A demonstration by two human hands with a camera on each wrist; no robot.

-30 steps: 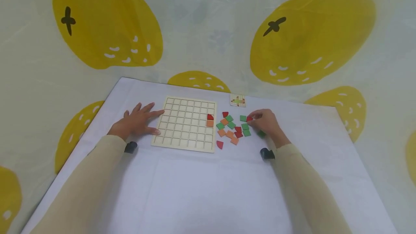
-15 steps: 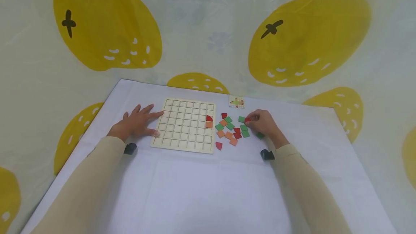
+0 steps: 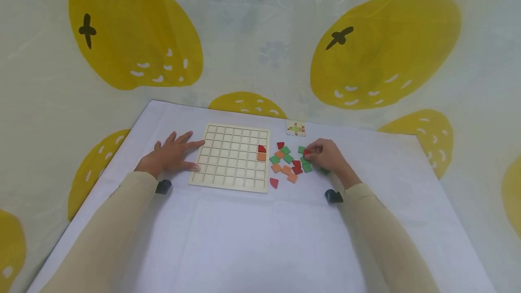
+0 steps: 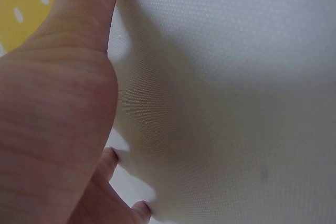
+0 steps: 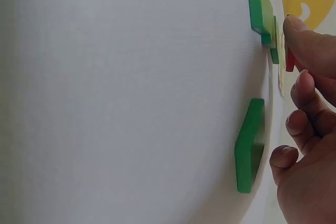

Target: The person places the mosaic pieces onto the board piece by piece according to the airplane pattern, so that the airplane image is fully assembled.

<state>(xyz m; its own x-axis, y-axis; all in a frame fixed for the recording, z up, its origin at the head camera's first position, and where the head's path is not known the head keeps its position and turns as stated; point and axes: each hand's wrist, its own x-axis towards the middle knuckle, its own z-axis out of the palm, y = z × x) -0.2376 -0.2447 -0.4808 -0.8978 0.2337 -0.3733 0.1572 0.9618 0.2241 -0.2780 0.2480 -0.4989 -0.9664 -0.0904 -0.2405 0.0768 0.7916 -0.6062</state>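
A pale wooden grid board [image 3: 228, 171] lies on the white-covered table. My left hand [image 3: 167, 154] is spread at its left side, the index fingertip and thumb touching the edge. One red quarter-round tile [image 3: 262, 148] sits in a right-hand cell of the board, with an orange square tile [image 3: 262, 157] in the cell just below it. Right of the loose pieces, my right hand [image 3: 328, 154] pinches a red tile [image 5: 290, 51] between thumb and fingers, above the table. A green tile [image 5: 250, 148] lies beneath that hand in the right wrist view.
Several loose green, orange and red tiles lie right of the board, among them a red quarter-round [image 3: 274, 183] near its lower corner. A small pattern card [image 3: 296, 128] lies at the table's back edge. A lemon-printed curtain [image 3: 252, 35] hangs behind.
My right hand, holding the red tile, has shifted slightly left toward the loose pieces. The left hand stays at the board's edge. The whole head view has drifted a little.
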